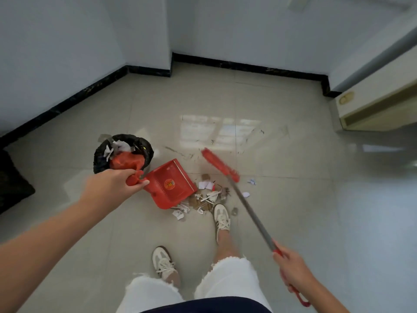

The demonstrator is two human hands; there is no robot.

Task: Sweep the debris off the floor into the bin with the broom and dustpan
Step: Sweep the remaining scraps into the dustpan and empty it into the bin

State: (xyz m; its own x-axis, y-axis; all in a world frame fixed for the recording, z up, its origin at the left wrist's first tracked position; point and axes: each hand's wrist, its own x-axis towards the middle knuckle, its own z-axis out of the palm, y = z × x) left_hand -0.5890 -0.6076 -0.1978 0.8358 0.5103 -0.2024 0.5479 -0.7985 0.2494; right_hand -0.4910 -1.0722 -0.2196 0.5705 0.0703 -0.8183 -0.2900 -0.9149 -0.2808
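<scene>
Here, seen from above, a person stands on a glossy pale tiled floor (282, 199) in a room corner with white walls and a black skirting board (248, 67). The left hand (115, 185) is closed around the handle of a red plastic dustpan (172, 185), fingers and thumb wrapped tight. The dustpan is tilted, its open lip pointing down and to the right, at the edge of a small heap of debris (207, 198): torn white paper, brown scraps and thin sticks, lying on the floor just in front of the right shoe (221, 219). A few paper bits (252, 182) lie apart to the right of the heap.

The right hand (293, 271) is closed around the red grip at the end of a long grey metal handle belonging to a red-bristled broom (220, 164). The broom head is beyond the heap, just to the right of the dustpan; whether it touches the floor cannot be told.

Behind the left hand, just beside the dustpan, stands a small round bin lined with a black plastic bag (123, 152), holding crumpled white paper and something red. The left shoe (164, 265) is nearer the viewer, and frayed white shorts (228, 283) show at the bottom. A pale wooden door (379, 102) is at the right.
</scene>
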